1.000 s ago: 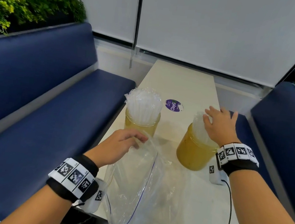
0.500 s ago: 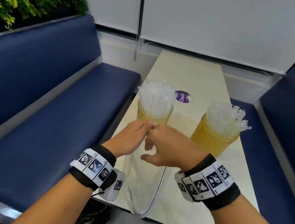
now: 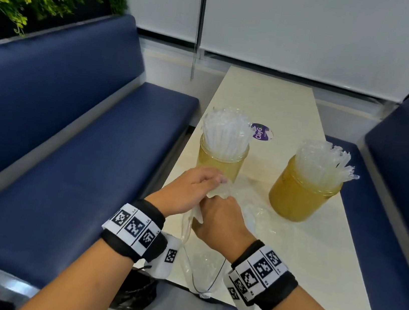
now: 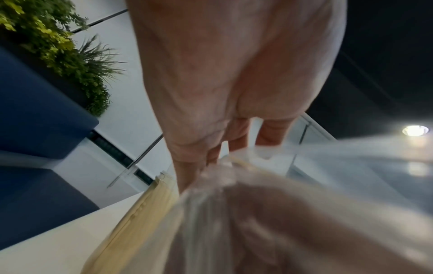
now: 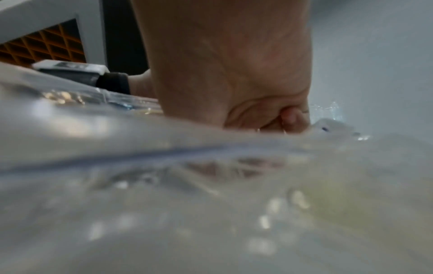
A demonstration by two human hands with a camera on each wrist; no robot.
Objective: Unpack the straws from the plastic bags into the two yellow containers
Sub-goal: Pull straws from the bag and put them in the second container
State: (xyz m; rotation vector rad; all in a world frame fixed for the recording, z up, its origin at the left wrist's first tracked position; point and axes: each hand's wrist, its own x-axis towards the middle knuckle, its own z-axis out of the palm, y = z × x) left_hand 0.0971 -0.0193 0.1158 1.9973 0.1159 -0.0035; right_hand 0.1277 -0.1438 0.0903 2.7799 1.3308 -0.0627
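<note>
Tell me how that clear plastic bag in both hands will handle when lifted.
Likely floppy: the plastic bag crumples where the left hand and right hand grip it. Probably light, as it looks empty. Its glossy film may be slippery.

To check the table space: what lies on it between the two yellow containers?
In the head view, only bare table shows between the left yellow container and the right yellow container; the purple sticker lies farther back.

- Head view: bright, even light; edges bowed, slight blur.
- Left wrist view: motion-blurred; ceiling lamp [image 4: 415, 130] glares.
- Right wrist view: dim, foreground unfocused.
</note>
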